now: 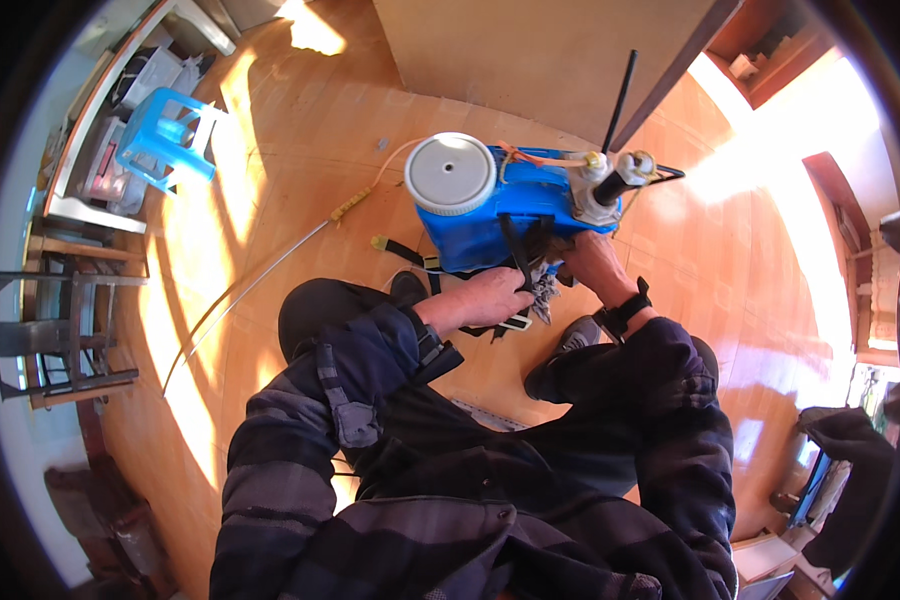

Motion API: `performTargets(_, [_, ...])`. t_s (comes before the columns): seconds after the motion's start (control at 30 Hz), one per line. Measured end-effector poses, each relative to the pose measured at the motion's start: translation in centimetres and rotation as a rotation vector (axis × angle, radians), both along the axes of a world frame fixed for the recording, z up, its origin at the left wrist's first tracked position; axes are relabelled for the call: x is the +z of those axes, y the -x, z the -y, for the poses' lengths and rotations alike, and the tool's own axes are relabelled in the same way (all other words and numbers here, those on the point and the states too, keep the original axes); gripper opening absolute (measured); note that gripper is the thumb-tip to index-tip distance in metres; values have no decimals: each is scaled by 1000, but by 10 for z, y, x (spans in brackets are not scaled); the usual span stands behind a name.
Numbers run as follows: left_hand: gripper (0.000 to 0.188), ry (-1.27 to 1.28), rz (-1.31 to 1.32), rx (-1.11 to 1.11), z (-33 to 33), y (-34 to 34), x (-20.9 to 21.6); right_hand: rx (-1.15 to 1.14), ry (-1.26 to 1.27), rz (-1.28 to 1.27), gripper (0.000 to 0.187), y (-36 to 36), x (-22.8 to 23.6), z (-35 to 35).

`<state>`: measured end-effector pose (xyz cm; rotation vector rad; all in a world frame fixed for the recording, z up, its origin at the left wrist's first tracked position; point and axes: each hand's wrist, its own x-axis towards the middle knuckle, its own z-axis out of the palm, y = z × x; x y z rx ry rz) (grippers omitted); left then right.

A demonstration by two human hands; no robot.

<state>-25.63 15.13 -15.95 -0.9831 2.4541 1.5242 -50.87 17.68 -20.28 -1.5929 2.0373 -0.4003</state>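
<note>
A blue knapsack sprayer (475, 225) stands on the floor in front of me, with a round white lid (450, 172) on its top left. My left hand (498, 296) is closed around a black strap (514, 245) at the tank's near side. Close to the tank's lower right, my right hand (596, 264) has its fingers bent in at a grey, crumpled rag (544, 291); its fingertips are partly hidden. Above that hand rise the white pump fitting (596, 195) and a black upright rod (621, 100).
From the sprayer, a thin spray lance (255, 285) with a yellowish grip (350, 205) lies across the floor to the left. A blue plastic stool (170, 140) and a dark chair (70, 335) stand at the left. Behind the sprayer is a tan panel (530, 60). My shoe (575, 338) is near the rag.
</note>
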Motion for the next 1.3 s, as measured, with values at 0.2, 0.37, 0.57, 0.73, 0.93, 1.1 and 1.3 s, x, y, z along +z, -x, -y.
performTargets(0.2, [51,-53,-97,-44,9,-11,-14,38,15,-5,20,22,-5,21])
performTargets(0.37, [43,29,-238,62,8,15,-27,-158,103,-24,25,45,-35,52])
performTargets(0.57, [35,-308,-367,320,-10,16,-30,336,-155,165,26,55,17,39])
performTargets(0.73, [33,-648,-553,437,-26,25,-20,-16,-7,373,32,18,75,12])
performTargets(0.93, [33,-562,-512,354,-32,37,-28,-14,-166,1206,46,-15,64,-10])
performTargets(1.1, [34,-583,-491,336,-30,34,-32,-47,-162,1699,57,-9,41,2])
performTargets(1.3, [47,-409,-212,186,-14,33,-31,-3,-102,1415,47,-10,11,0])
